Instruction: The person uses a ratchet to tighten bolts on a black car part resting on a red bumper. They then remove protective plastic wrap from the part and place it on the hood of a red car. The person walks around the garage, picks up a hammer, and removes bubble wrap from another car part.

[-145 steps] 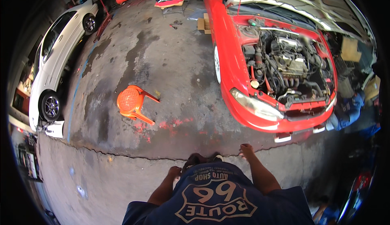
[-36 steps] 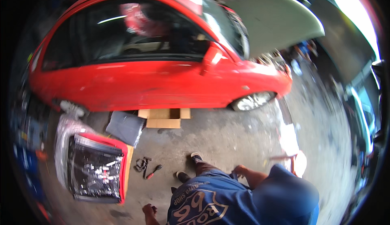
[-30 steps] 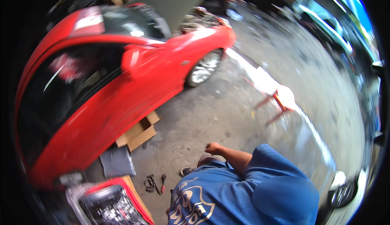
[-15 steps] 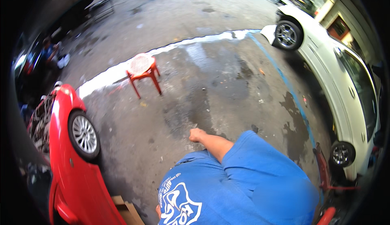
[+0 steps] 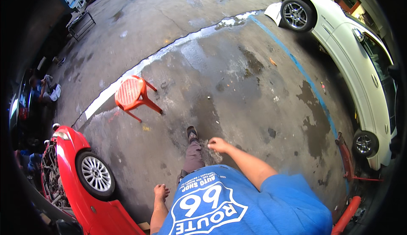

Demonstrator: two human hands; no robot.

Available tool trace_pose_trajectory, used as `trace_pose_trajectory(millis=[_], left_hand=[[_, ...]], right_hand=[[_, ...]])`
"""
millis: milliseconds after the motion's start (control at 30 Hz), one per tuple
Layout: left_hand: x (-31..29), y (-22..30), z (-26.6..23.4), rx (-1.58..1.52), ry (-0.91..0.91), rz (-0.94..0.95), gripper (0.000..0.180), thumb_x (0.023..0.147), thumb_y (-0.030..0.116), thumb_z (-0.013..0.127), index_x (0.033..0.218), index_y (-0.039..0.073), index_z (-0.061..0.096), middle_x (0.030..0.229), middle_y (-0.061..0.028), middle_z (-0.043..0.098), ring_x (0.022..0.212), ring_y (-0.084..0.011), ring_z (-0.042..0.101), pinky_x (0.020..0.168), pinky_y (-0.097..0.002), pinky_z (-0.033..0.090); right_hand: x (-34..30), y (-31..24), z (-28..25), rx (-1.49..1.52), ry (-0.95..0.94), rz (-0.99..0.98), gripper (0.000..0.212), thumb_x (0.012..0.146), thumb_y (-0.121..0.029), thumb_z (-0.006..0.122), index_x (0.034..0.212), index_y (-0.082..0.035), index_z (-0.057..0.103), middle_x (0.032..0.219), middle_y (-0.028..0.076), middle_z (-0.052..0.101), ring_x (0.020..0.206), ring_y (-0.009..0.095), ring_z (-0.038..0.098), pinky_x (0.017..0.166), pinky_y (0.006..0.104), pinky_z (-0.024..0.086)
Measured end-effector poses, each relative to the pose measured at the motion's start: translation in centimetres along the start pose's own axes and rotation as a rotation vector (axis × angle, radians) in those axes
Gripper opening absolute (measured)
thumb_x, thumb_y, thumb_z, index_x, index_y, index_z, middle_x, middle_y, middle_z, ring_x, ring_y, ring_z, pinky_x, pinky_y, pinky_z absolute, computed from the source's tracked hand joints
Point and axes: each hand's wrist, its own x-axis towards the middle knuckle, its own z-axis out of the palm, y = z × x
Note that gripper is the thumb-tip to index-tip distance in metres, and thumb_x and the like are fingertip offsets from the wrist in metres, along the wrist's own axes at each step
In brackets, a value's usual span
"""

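Observation:
My right hand [image 5: 217, 144] hangs in front of me over the concrete floor, fingers curled in and nothing visible in them. Lower and to the left, my left hand [image 5: 161, 191] is beside my blue shirt [image 5: 250, 201], its fingers loosely folded with no object showing. My shoe [image 5: 192, 132] is on the floor just left of my right hand, below dark trousers [image 5: 193, 154]. Ahead on the left stands a red plastic stool [image 5: 130, 91] with a perforated seat; neither hand touches it.
A red car [image 5: 70, 163] with an exposed engine bay lies at the left. On the right is a white car [image 5: 339, 48] beyond a blue floor line [image 5: 305, 72]. A red floor jack [image 5: 346, 155] sits near its rear wheel. A person [image 5: 42, 88] crouches far left.
The view has shifted, with the stool now closer and lower left. My left hand has come fully into view, and my right arm reaches further out. My leg and shoe now show.

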Motion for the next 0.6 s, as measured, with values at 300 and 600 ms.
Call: trace_pose_trajectory(millis=[300, 600], left_hand=[[4.7, 27.3, 6.9, 0.633, -0.205, -0.010, 0.027, 0.095, 0.021, 0.060, 0.119, 0.008, 0.063, 0.095, -0.0138, 0.070, 0.074, -0.0255, 0.068, 0.065, -0.0410, 0.053], [15.5, 70.0, 23.9, 0.312, -0.125, 0.431, 0.024, 0.094, 0.019, 0.054, 0.108, 0.002, 0.063, 0.079, -0.0100, 0.067, 0.058, -0.0188, 0.063, 0.047, -0.0324, 0.048]], right_hand=[[2.8, 0.6, -22.3, 0.219, 0.449, 0.427, 0.040, 0.092, -0.034, 0.067, 0.121, -0.007, 0.064, 0.101, 0.008, 0.070, 0.078, 0.019, 0.067, 0.061, 0.0338, 0.052], [13.0, 1.1, -33.5, 0.752, 0.616, 0.873, 0.021, 0.095, -0.025, 0.060, 0.093, -0.005, 0.067, 0.077, 0.012, 0.065, 0.059, 0.026, 0.062, 0.046, 0.0412, 0.047]])
